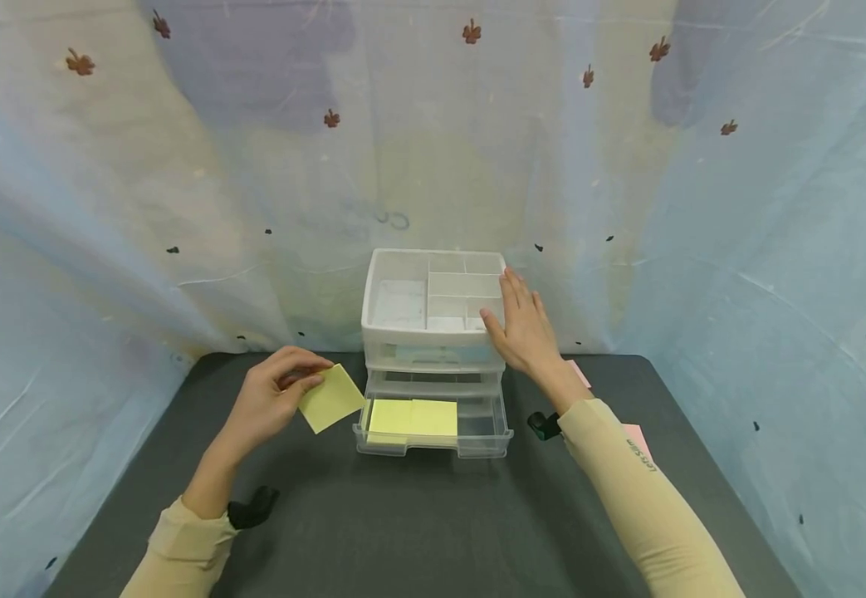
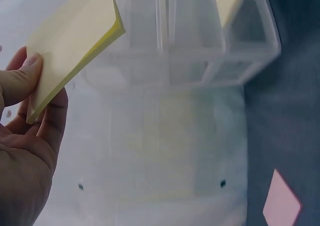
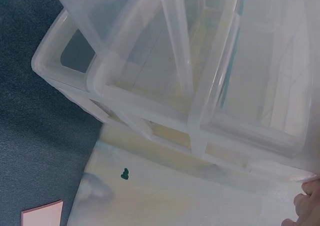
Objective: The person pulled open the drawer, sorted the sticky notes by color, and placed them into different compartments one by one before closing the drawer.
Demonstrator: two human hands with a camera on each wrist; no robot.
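My left hand [image 1: 271,400] pinches a pad of yellow sticky notes [image 1: 331,399] between thumb and fingers, just left of the pulled-out bottom drawer. In the left wrist view the pad [image 2: 75,40] shows its thin layered edge, with the thumb on its face. The clear bottom drawer [image 1: 483,448] of the white plastic organizer [image 1: 433,339] holds two yellow pads [image 1: 412,418] side by side. My right hand [image 1: 525,328] rests with fingers extended on the right rim of the organizer's top. In the right wrist view only its fingertips [image 3: 307,206] show, at the lower right corner.
Pink sticky notes [image 1: 638,440] lie on the dark table [image 1: 418,531] to the right, partly hidden by the right arm. The organizer's top tray has several compartments [image 1: 465,285]. A patterned curtain [image 1: 433,166] hangs behind the table and along both sides.
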